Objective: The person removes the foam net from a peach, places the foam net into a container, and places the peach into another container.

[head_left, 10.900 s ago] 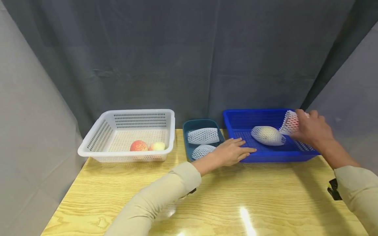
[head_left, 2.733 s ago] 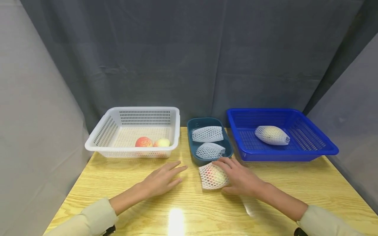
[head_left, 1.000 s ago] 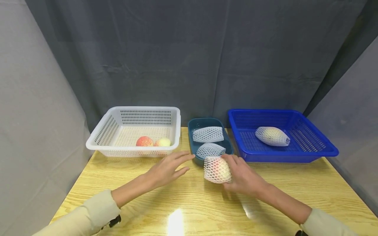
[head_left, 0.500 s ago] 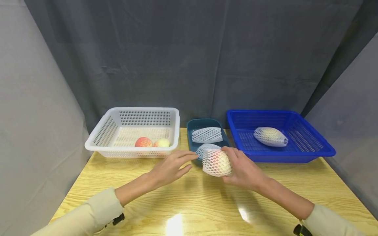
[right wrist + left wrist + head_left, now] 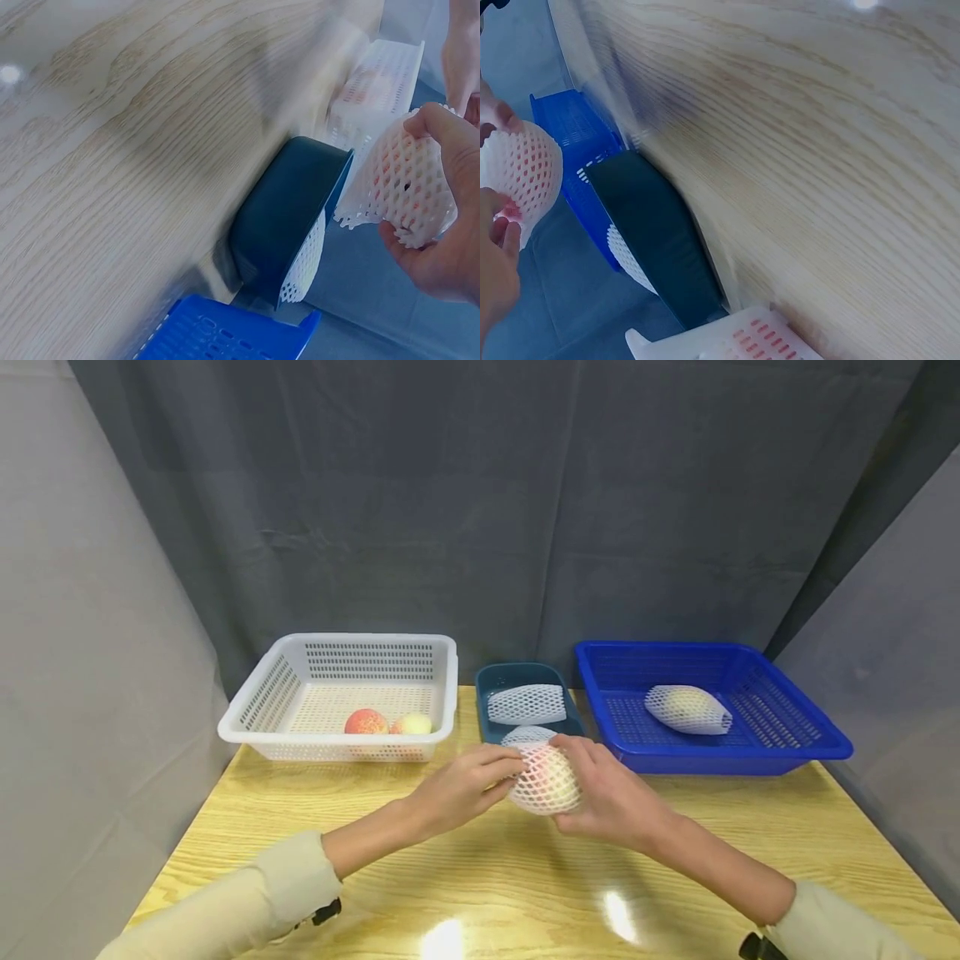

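Observation:
A peach in a white foam net [image 5: 550, 783] is up off the table, in front of the teal tray [image 5: 491, 677]. My right hand [image 5: 611, 800] grips it from the right, thumb below and fingers over the top, as the right wrist view also shows. At the net's left edge, my left hand [image 5: 467, 787] pinches the foam between thumb and fingers; red peach skin shows there in the left wrist view. Inside the tray lies a foam net sleeve [image 5: 527, 704], and a second foam sleeve [image 5: 529, 735] is partly hidden behind the held peach.
On the left, a white basket [image 5: 322, 748] holds a red peach [image 5: 366, 722] and a paler peach [image 5: 412, 723]. A blue basket [image 5: 720, 760] on the right contains a netted fruit [image 5: 687, 709]. Dark cloth hangs behind the wooden table [image 5: 375, 893].
Earlier the right hand was over the blue basket with the netted peach, then brought it to the middle. Since then it has lifted it slightly, and the left hand has moved right onto the net.

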Motion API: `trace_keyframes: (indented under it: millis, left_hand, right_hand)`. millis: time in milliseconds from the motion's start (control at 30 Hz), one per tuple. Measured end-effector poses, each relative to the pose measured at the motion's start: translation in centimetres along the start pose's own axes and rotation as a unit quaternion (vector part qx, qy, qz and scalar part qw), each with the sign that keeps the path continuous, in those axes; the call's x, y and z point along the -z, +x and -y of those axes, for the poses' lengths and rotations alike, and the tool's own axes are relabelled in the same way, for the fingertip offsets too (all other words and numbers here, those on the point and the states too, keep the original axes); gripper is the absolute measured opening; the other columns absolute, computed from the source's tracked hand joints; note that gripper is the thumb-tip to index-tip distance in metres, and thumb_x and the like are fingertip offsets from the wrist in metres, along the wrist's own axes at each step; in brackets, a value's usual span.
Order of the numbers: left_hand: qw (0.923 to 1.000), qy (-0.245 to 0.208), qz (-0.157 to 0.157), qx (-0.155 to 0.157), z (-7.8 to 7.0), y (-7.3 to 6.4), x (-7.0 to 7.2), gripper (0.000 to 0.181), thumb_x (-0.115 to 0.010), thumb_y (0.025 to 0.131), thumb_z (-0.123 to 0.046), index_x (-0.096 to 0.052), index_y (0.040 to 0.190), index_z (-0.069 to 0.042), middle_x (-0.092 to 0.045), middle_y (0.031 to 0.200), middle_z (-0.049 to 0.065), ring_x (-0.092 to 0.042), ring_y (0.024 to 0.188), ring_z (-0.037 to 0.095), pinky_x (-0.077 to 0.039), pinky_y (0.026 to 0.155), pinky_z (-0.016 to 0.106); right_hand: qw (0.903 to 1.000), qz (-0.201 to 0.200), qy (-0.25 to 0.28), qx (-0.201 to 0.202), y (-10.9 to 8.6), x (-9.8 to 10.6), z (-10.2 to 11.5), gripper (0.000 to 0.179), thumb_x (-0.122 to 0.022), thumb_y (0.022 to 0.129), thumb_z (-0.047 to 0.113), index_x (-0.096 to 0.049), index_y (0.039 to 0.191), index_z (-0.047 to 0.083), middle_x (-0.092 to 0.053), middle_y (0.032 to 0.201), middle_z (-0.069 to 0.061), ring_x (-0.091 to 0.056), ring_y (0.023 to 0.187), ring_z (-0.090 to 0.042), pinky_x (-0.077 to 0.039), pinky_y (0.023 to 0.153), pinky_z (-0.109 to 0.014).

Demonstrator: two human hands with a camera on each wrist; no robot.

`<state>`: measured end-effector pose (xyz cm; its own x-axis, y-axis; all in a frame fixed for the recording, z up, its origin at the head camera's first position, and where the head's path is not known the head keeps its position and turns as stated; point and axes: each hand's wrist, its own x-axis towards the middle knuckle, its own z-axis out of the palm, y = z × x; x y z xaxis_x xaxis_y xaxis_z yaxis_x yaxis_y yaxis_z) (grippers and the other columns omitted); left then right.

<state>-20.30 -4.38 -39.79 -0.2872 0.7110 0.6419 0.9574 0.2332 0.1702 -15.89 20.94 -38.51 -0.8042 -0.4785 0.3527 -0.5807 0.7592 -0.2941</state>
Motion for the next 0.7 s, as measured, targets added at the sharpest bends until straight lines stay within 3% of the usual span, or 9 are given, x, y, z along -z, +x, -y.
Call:
trace_keyframes:
  millis: [333, 700]
  left_hand:
    - [0.9993, -0.024, 0.024, 0.011, -0.1, 0.0, -0.9, 0.039, -0.080, 0.083, -0.003, -0.064, 0.119, -0.002, -0.061, 0.124, 0.013, -0.061, 0.112, 0.024, -0.047, 0.096, 0.020]
    - [0.9980, -0.049, 0.038, 0.012, 0.0, 0.3, -1.4, 0.051, -0.082, 0.075, 0.003, -0.056, 0.120, -0.003, -0.053, 0.126, 0.012, -0.056, 0.109, 0.019, -0.046, 0.092, 0.015]
  right_hand:
    - [1.0000, 0.000, -0.004, 0.006, -0.2, -0.1, 0.2, 0.089, -0.089, 0.065, 0.026, -0.043, 0.139, 0.009, -0.056, 0.126, -0.015, -0.056, 0.112, -0.029, -0.054, 0.085, -0.043]
    - [1.0000, 0.002, 0.004, 0.006, 0.1, -0.4, 0.5, 0.089, -0.089, 0.064, 0.025, -0.043, 0.139, 0.009, -0.056, 0.129, -0.015, -0.055, 0.117, -0.031, -0.053, 0.089, -0.046]
